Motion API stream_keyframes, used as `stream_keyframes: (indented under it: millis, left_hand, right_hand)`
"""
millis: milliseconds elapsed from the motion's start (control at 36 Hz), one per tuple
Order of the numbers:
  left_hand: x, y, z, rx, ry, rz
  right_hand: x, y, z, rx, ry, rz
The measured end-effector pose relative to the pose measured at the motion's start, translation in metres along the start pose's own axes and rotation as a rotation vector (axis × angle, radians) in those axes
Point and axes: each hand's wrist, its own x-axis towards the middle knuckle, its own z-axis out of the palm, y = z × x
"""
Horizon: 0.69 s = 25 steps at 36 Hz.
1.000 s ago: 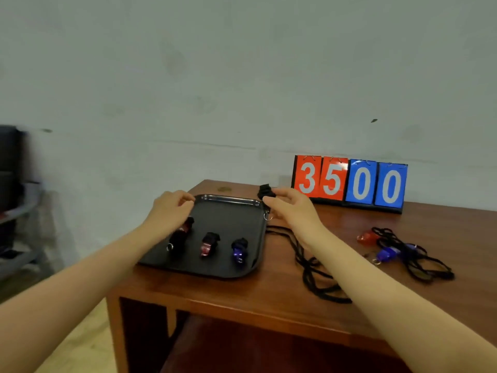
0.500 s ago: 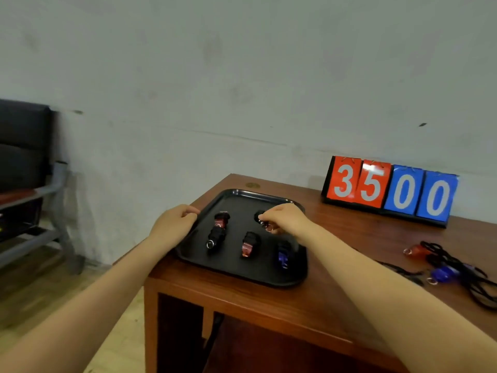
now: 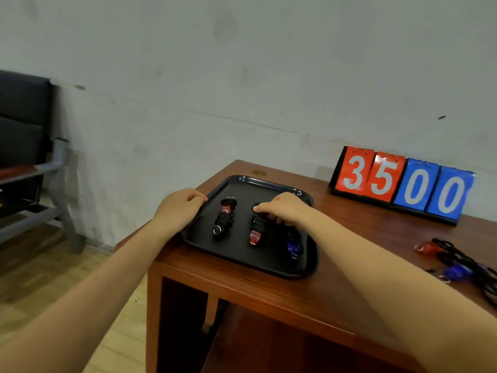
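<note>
R hand has moved from 3 o'clock onto tray, fingers pinching black whistle; L hand's fingers clamp rim at 9 o'clock. Set-down looks imminent.

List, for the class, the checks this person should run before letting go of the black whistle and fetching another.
1. Left hand holds the tray by its left rim: ok.
2. Right hand pinches the black whistle over the tray's floor, inside the rim: ok.
3. Black whistle fully resting on the tray: cannot tell, the fingers hide it.
4. Tray lies wholly on the table: ok.
5. Loose red whistle and loose blue whistle free of the black cords: not ok, they lie among the tangle.
</note>
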Motion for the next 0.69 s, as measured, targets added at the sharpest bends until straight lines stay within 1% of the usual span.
stream_keyframes:
  millis: [111,167,278,389,472,528,583,694]
  left_hand:
    - [-0.002,-0.002,-0.001,-0.013,-0.027,-0.029]
    - [-0.002,-0.002,-0.002,-0.004,-0.032,-0.045]
    - [-0.005,0.000,-0.003,0.016,-0.017,-0.042]
    - [-0.007,0.000,-0.004,0.027,-0.004,-0.035]
    - [-0.006,0.000,-0.004,0.073,0.001,-0.026]
    - [-0.001,0.007,-0.006,0.187,-0.019,0.009]
    - [0.002,0.024,-0.009,0.281,-0.009,0.079]
    - [-0.004,0.086,0.005,0.271,0.032,0.253]
  right_hand:
    - [-0.002,0.002,-0.002,-0.107,0.014,-0.029]
    - [-0.005,0.003,-0.003,-0.118,0.034,-0.048]
    - [-0.021,0.011,-0.008,-0.053,0.084,-0.108]
    - [-0.044,0.029,-0.020,0.031,0.211,-0.201]
    - [-0.063,0.048,-0.036,0.079,0.250,-0.214]
    - [-0.075,0.066,-0.049,0.085,0.258,-0.200]
    - [-0.086,0.081,-0.062,0.067,0.262,-0.174]
    - [-0.103,0.118,-0.090,0.093,0.326,-0.138]
